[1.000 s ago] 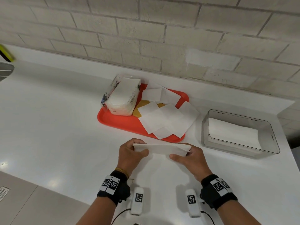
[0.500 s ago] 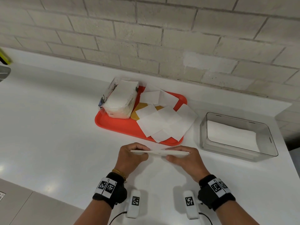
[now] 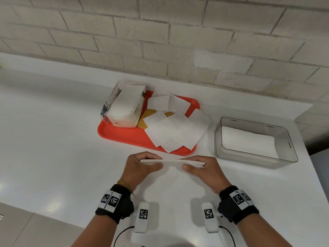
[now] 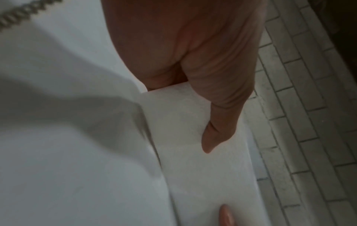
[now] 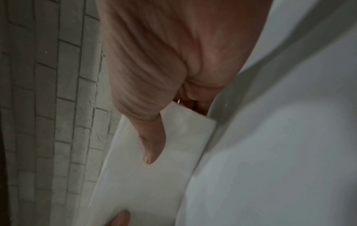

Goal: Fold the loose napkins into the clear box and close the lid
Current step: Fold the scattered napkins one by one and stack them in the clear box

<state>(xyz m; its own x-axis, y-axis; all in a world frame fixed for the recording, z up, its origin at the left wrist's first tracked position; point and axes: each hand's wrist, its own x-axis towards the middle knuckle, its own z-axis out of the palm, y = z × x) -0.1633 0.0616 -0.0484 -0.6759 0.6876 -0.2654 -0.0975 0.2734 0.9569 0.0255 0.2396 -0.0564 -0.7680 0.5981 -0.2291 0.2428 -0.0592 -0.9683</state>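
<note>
A folded white napkin (image 3: 171,161) hangs flat just above the white counter, held at both ends. My left hand (image 3: 142,164) pinches its left end, thumb on the near side. My right hand (image 3: 202,166) pinches the right end the same way. In the left wrist view my thumb lies on the napkin (image 4: 193,137); the right wrist view shows the napkin (image 5: 154,160) under my thumb too. The clear box (image 3: 288,139) stands open to the right with folded napkins (image 3: 247,141) inside. No lid is in view. Several loose napkins (image 3: 170,129) lie on the orange tray (image 3: 122,136).
A wrapped pack of napkins (image 3: 124,107) sits at the tray's left end. A brick wall runs along the back of the counter. Two white tagged devices (image 3: 142,216) with cables lie on the counter near my wrists. The counter ends just right of the box.
The napkin's raised half has come down, so it now shows as a thin flat strip between my hands. Both hands stay in about the same place.
</note>
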